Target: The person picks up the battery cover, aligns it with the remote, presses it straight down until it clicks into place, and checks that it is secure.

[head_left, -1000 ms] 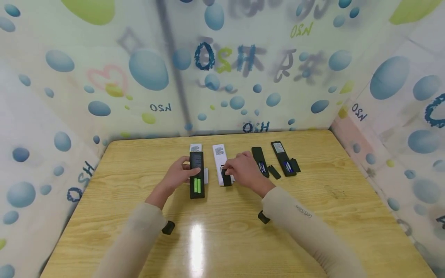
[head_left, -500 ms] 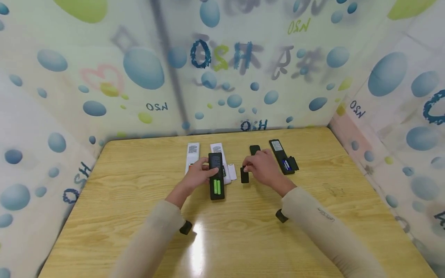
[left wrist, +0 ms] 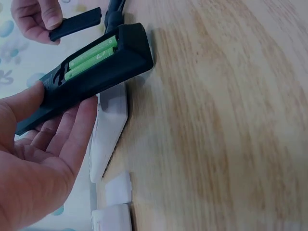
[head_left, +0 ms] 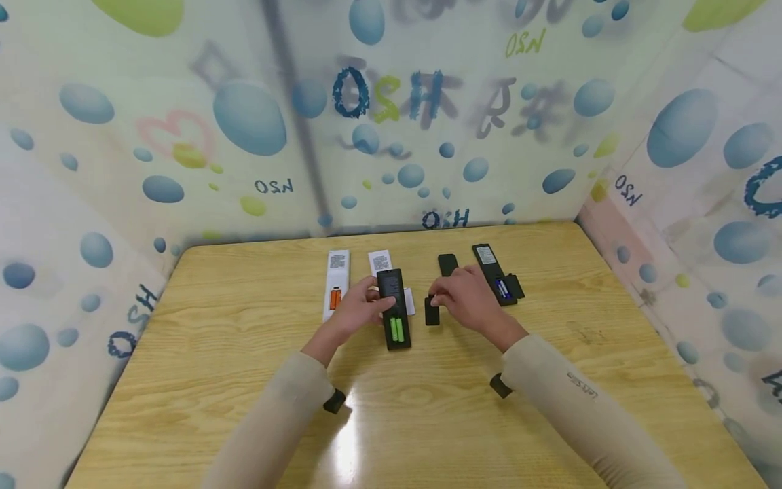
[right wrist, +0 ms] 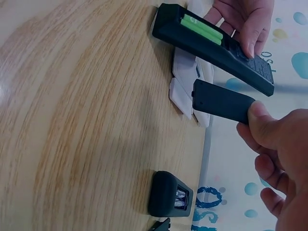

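Held black remote [head_left: 394, 310] — long axis fore-and-aft, far end slightly left.

White glare [head_left: 347, 438] streaks the near table [head_left: 427, 421], while both wrist views look dimmer.

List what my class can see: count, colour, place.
Table: 1, yellowish, underneath
Backdrop: 1, pale, behind
Held remote: 1, black, left hand
Remotes: 2, white, table
Remotes: 2, black, table
Held cover: 1, black, right hand
Covers: 2, white, table
Covers: 2, black, table
Batteries: 2, green, held remote
Batteries: 2, orange, leftmost remote
Batteries: unclear, blue, rightmost remote
Batteries: unclear, silvery, other black remote
Wrist blocks: 2, black, wrists
Sleeves: 2, beige, arms
Hands: 2, bare, centre
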`<act>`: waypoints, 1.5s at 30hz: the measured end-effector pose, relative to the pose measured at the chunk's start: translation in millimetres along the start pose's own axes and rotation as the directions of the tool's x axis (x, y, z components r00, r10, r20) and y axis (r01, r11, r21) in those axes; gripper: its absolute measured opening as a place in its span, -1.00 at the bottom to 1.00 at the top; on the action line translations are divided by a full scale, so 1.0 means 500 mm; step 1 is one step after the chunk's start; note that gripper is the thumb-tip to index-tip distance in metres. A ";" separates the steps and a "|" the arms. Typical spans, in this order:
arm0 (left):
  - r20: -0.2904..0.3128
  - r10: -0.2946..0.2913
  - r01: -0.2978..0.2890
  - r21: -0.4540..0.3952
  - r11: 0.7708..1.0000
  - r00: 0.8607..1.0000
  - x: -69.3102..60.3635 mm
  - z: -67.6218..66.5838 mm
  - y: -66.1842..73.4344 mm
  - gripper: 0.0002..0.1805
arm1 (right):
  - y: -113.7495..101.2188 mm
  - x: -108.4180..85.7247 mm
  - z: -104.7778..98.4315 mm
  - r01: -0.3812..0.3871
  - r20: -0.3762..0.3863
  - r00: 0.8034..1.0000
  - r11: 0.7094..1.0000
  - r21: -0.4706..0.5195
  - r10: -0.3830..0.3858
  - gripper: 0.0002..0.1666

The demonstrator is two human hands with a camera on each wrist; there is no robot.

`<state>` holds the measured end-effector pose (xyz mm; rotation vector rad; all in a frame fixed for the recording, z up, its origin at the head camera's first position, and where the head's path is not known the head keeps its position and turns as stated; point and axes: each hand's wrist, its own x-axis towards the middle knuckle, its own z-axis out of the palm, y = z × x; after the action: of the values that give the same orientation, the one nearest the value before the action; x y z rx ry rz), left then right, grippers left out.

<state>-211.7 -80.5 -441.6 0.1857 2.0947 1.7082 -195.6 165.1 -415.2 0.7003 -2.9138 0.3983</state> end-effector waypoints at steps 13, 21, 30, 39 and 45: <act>-0.001 0.004 -0.004 0.051 0.999 1.000 0.001 0.012 0.001 -0.58 | -0.023 -0.006 -0.001 0.063 -0.001 0.998 0.995 0.082 -0.063 -0.82; 0.005 0.038 -0.038 0.067 0.997 0.999 0.000 0.009 -0.003 -0.63 | -0.051 -0.004 0.010 0.102 -0.001 0.995 0.989 0.108 -0.102 -0.82; 0.005 0.048 -0.048 0.084 0.995 0.999 -0.002 0.011 0.002 -0.59 | -0.078 0.001 0.029 0.182 -0.041 0.983 0.981 0.070 -0.179 -0.81; 0.001 0.053 -0.053 0.090 0.995 0.999 0.001 0.011 -0.004 -0.58 | -0.087 0.003 0.032 0.195 -0.053 0.980 0.980 0.052 -0.192 -0.83; -0.007 0.055 -0.054 0.090 0.994 0.998 -0.002 0.011 -0.004 -0.57 | -0.086 0.005 0.039 0.200 -0.045 0.979 0.980 0.008 -0.200 -0.83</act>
<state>-208.5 -76.4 -443.9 0.2646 2.1939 1.6489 -178.9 121.5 -423.6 0.9629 -2.7669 0.4041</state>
